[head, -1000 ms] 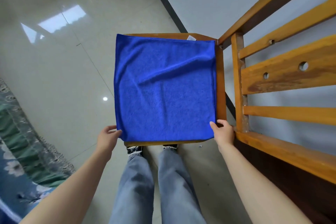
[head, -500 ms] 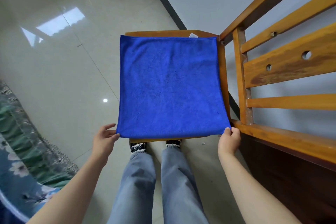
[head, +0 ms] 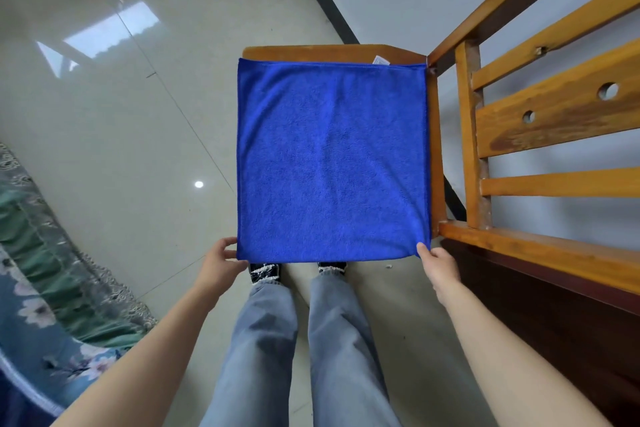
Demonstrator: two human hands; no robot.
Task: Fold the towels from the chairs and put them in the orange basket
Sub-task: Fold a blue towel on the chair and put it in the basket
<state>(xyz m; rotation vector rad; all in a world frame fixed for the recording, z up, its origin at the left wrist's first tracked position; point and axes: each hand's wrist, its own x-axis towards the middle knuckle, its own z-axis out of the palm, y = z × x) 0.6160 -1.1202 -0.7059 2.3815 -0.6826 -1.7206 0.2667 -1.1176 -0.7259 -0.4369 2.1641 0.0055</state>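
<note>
A square blue towel (head: 332, 159) lies spread flat over the seat of a wooden chair (head: 332, 52), with a small white tag at its far right corner. The towel's near edge hangs just past the seat's front. My left hand (head: 221, 262) pinches the near left corner. My right hand (head: 438, 263) pinches the near right corner, thumb on top of the cloth. The orange basket is not in view.
The chair's slatted wooden back (head: 554, 114) stands to the right, beside a grey wall. A floral bedspread (head: 38, 288) fills the lower left. Glossy tiled floor (head: 121, 132) lies to the left. My legs and shoes are right in front of the seat.
The towel has been pulled toward me and smoothed; its wrinkles are gone and its near edge now overhangs the seat front. Both hands stayed on the near corners.
</note>
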